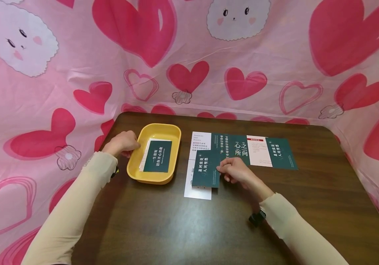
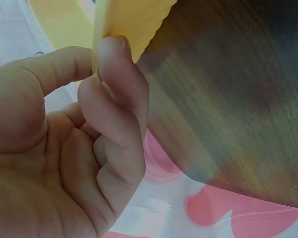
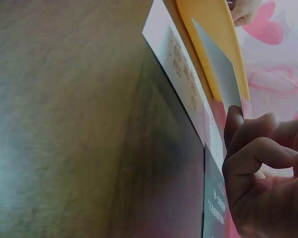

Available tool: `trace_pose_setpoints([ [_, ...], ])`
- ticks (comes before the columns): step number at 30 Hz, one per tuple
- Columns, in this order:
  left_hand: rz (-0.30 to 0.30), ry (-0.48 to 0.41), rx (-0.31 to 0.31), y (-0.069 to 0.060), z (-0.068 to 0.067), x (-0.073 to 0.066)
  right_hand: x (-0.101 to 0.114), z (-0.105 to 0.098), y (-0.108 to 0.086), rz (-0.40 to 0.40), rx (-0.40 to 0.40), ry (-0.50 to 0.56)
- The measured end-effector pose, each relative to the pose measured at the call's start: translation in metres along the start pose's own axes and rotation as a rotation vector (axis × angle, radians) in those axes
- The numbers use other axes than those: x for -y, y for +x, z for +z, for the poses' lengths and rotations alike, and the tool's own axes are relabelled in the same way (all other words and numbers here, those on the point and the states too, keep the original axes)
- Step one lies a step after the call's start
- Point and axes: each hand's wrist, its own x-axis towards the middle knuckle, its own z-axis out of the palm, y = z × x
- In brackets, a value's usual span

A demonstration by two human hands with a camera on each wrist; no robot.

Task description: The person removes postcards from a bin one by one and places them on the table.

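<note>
At the left of the head view, my left hand (image 1: 121,142) pinches the side rim of a yellow tray (image 1: 153,179). The left wrist view shows the thumb and fingers on either side of the tray's wall (image 2: 134,22). A dark green card (image 1: 158,158) with white writing lies in the tray over paler cards. My right hand (image 1: 237,171) pinches the edge of another dark green card (image 1: 206,169), held over white cards (image 1: 197,194) on the table. In the right wrist view this held card (image 3: 221,64) is tilted, raised off the cards beneath.
A row of cards runs rightward along the table: green cards (image 1: 240,147), a white card with a red strip (image 1: 259,152) and a green card (image 1: 281,152) at the end. The dark wooden table (image 1: 163,228) meets a pink heart-patterned cloth (image 1: 209,99) behind and at the sides.
</note>
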Motion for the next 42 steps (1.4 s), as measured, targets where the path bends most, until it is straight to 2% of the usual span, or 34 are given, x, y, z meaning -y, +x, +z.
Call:
trace_pose_setpoints([
  [17, -0.012, 0.004, -0.001, 0.004, 0.004, 0.003, -0.025, -0.004, -0.013, 0.039, 0.01, -0.019],
  [30, -0.017, 0.006, 0.002, 0.003, 0.003, 0.003, -0.034, -0.007, -0.023, 0.061, -0.006, -0.014],
  [42, -0.007, 0.021, 0.0, 0.006, 0.002, 0.003, -0.039, -0.014, -0.029, 0.053, 0.042, -0.019],
])
